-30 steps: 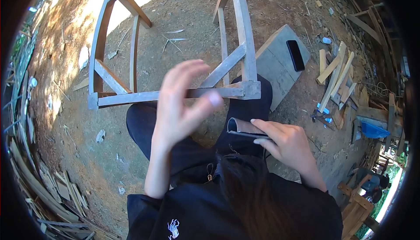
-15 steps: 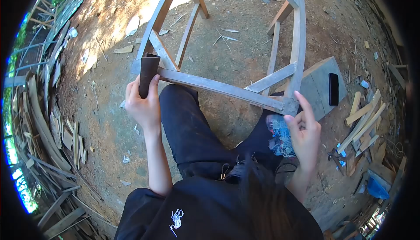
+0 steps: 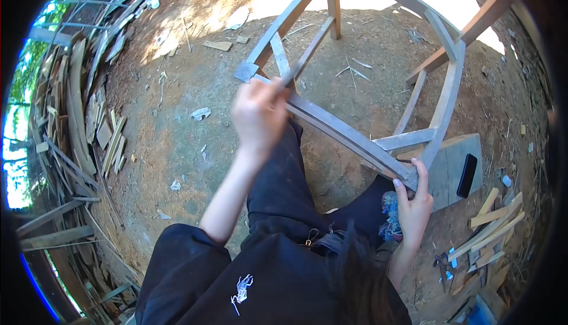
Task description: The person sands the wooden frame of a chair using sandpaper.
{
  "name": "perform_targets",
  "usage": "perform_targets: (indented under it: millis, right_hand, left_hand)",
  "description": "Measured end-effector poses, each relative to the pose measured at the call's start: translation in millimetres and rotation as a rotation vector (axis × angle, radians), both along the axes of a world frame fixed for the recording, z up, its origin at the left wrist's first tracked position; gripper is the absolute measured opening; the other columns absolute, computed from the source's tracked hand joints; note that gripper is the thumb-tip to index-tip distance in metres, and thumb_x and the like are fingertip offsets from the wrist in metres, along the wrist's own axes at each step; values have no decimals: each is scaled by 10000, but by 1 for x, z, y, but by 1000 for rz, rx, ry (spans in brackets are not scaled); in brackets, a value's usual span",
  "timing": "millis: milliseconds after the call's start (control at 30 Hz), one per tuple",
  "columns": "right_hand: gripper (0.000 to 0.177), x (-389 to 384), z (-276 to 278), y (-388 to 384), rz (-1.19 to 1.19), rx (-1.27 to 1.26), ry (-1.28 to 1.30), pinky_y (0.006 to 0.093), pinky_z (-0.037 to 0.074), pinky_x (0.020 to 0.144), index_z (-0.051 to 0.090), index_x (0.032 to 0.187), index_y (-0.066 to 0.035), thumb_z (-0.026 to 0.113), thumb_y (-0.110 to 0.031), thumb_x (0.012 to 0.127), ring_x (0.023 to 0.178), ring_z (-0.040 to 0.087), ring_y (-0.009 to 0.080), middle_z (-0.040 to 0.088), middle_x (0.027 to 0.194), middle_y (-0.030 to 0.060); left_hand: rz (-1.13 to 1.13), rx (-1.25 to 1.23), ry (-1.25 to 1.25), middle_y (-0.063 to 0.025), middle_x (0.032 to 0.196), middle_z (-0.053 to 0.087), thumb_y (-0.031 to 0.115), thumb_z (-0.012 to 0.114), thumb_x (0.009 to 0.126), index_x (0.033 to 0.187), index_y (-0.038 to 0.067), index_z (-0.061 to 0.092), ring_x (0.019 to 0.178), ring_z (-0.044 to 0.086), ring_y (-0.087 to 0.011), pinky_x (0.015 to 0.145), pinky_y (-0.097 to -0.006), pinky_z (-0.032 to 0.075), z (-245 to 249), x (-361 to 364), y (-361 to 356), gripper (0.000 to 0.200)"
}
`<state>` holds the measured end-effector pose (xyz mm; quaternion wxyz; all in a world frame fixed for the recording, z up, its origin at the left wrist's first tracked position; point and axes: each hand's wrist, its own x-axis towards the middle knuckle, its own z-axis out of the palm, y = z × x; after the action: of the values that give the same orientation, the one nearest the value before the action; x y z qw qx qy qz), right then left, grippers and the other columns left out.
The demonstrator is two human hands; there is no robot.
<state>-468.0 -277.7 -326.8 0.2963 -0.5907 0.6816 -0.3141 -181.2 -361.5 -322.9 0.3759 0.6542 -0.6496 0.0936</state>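
A wooden frame (image 3: 349,128) with several legs and diagonal braces stands tilted before my knees. My left hand (image 3: 258,115), blurred by motion, is closed round a dark brown folded sheet (image 3: 287,82) at the frame's near rail, close to its left corner. Part of the sheet is hidden behind the fingers. At the right corner of the same rail, my right hand (image 3: 413,198) grips the frame between thumb and fingers. The frame's corner lies by my right thigh.
A black phone (image 3: 467,175) rests on a wooden board (image 3: 441,174) at the right. Wood offcuts (image 3: 497,224) lie beyond it. Piled wood strips (image 3: 77,112) line the left side. Dry leaves and scraps dot the dirt ground.
My left hand has moved right and onto the rail with the brown sheet. My right hand has closed on the frame's corner. The frame appears shifted right and turned in view.
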Motion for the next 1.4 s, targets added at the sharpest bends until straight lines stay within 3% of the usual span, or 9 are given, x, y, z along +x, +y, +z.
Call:
perform_targets:
  millis: [167, 400, 467, 667, 967, 1033, 1200, 1333, 1400]
  right_hand:
    - [446, -4, -8, -2, 38, -95, -22, 273, 443, 498, 459, 1208, -123, 637, -94, 800, 534, 567, 128, 628, 799, 145]
    - [474, -8, -1, 2, 7, 122, 76, 310, 486, 562, 456, 1203, -85, 652, -80, 771, 665, 648, 185, 630, 833, 173]
    - [503, -11, -8, 2, 61, -69, 9, 354, 488, 681, 460, 1210, -63, 661, -65, 749, 828, 648, 268, 611, 851, 221]
    - [478, -12, 22, 4, 73, 45, 9, 411, 483, 651, 491, 1206, -156, 682, -198, 770, 827, 628, 330, 619, 887, 206]
    - [486, -16, 10, 5, 69, 54, 18, 423, 476, 636, 489, 1211, -187, 681, -220, 766, 824, 609, 378, 619, 886, 204]
    - [484, -13, 7, 9, 55, 48, 5, 411, 477, 647, 483, 1220, -182, 672, -206, 775, 831, 613, 365, 619, 893, 203]
    - [461, -7, 12, 12, 18, 36, 12, 366, 484, 700, 472, 1235, -140, 644, -164, 807, 868, 632, 289, 621, 949, 193]
    - [443, -5, 15, 12, 25, -26, -50, 353, 485, 725, 477, 1226, -118, 637, -155, 814, 907, 627, 265, 620, 993, 168]
    - [437, -2, 17, 12, -12, -16, -68, 356, 487, 723, 486, 1213, -119, 643, -152, 806, 908, 626, 272, 620, 992, 168]
  left_hand:
    - [103, 61, -7, -64, 646, 537, 115, 695, 680, 820, 56, 673, 639, 548, -225, 562, -349, 437, 2, 19, -2, 153]
    - [-606, 47, 76, -56, 721, 498, 74, 625, 629, 902, 52, 626, 633, 511, -199, 524, -320, 434, -1, -121, 42, 273]
    - [-674, -48, -13, -35, 724, 495, 99, 633, 635, 900, 60, 629, 655, 511, -182, 548, -306, 428, -3, -115, 44, 267]
    - [-277, 161, -149, 33, 793, 615, 86, 662, 611, 914, 166, 687, 768, 576, -156, 730, -315, 403, 17, -12, -5, 314]
    - [-949, 260, 228, -37, 1041, 623, 83, 563, 729, 1008, 100, 640, 978, 581, -223, 838, -352, 466, -8, -82, 11, 290]
    - [-1061, 76, 255, -78, 898, 644, 89, 630, 619, 889, 88, 655, 886, 599, -260, 751, -372, 471, -1, -121, 19, 271]
    - [-1044, 85, 226, -68, 980, 636, 102, 590, 716, 944, 100, 656, 948, 593, -246, 858, -409, 447, 6, -95, 30, 237]
    - [-606, 53, 27, -36, 1033, 625, 114, 576, 713, 1030, 108, 630, 966, 594, -207, 837, -322, 487, -3, -13, 11, 321]
    - [-636, 62, 47, -33, 1049, 626, 92, 580, 717, 1026, 108, 637, 963, 597, -213, 831, -330, 495, -2, 14, 5, 314]
